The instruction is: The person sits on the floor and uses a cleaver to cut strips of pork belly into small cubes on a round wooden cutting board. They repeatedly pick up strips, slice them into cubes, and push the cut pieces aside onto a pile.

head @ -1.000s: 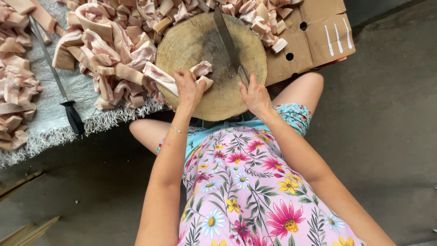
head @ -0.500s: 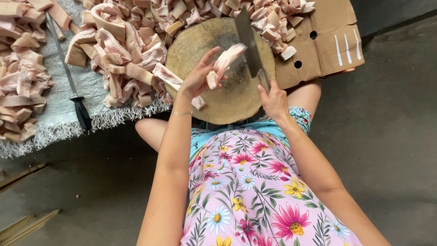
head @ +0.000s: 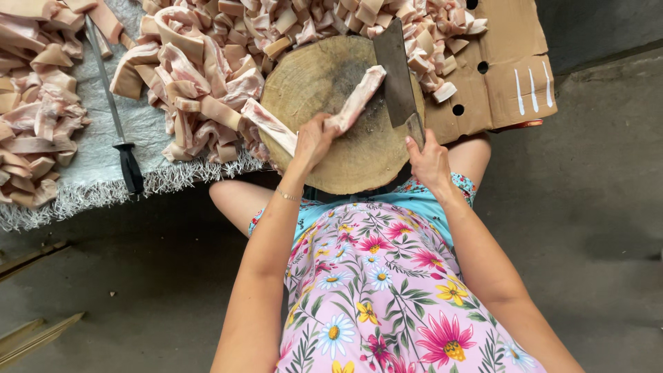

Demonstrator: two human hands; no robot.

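From the head view, looking straight down, the left hand (head: 314, 141) is closed around the near end of a long pale strip of meat (head: 356, 100), which lies slanting across the round wooden chopping block (head: 324, 83). The right hand (head: 429, 160) has its grip wrapped tight on the handle of a broad cleaver (head: 395, 74), whose blade rests flat-looking on the block just beside the far end of the strip. To cut well here, I'd say the strip wants laying flat and straight on the wood, with the left fingers curled back and kept well apart from where the blade comes down, and the block held steady between the knees. The block sits low on the floor in front of the person, who wears a flowered dress (head: 387, 297). Behind and beside it lie heaps of cut pieces (head: 200, 83), some spread on a pale fringed mat (head: 148, 131), some on a flattened cardboard box (head: 507, 76) to the right. A dark-handled sharpening steel (head: 114, 114) lies on the mat between two heaps. The floor (head: 601, 207) is bare grey concrete, and a few wooden slats (head: 31, 331) show at the lower left.
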